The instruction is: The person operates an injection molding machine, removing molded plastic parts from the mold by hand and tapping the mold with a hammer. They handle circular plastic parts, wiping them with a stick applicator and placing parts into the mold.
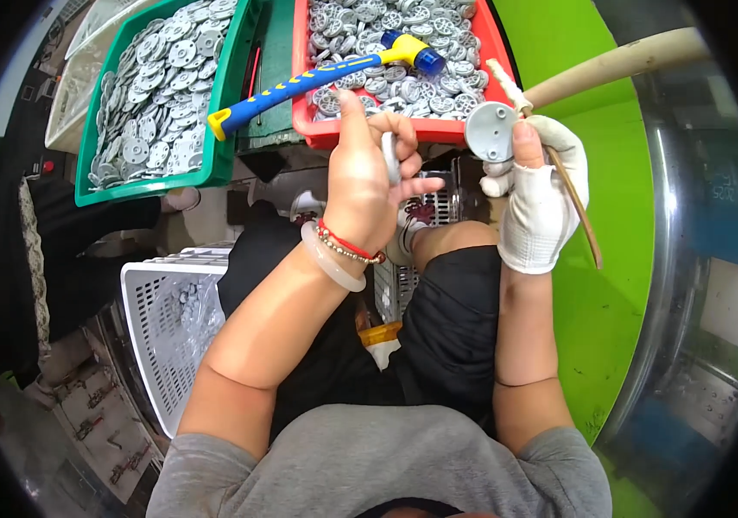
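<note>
My right hand (535, 194), in a white glove with the thumb bare, pinches a flat round grey plastic disc (489, 129) with small holes. A thin brown rod (578, 211) also sticks out of that hand, slanting down to the right. A white wrapped end (507, 85) shows above the same hand; I cannot tell whether it belongs to the rod. My left hand (364, 173), bare and wearing bracelets, has its fingers curled around another grey disc (390, 158), seen edge-on. Both hands are just in front of the red tray (347, 134).
Grey wheel-like parts (438, 91) fill the red tray, with a blue-and-yellow hammer (317, 78) lying across it. Left of it, a green tray (157, 184) holds grey discs. A beige pole (619, 65) crosses the green surface (619, 173). A white basket (148, 345) stands low left.
</note>
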Motion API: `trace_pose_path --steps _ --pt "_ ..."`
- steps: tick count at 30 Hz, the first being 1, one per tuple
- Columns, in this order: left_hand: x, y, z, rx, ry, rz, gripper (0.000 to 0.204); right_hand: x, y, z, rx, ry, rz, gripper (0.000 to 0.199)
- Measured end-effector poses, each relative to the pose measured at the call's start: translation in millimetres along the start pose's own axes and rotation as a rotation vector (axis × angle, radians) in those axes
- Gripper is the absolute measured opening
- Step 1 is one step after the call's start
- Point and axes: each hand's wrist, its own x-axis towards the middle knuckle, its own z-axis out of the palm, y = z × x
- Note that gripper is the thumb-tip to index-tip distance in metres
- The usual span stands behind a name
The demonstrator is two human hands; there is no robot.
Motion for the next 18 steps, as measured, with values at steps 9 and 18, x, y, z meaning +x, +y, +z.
trace_pose_path --steps 9,18 --pt "-4 -2 1 -0.23 -0.086 0.077 0.021 4 6 -2 -0.008 -0.004 -0.048 0.025" --pt "-5 -1 9 -0.267 -0.146 0.2 0.043 5 8 -6 -0.068 -0.025 -0.11 0.026"
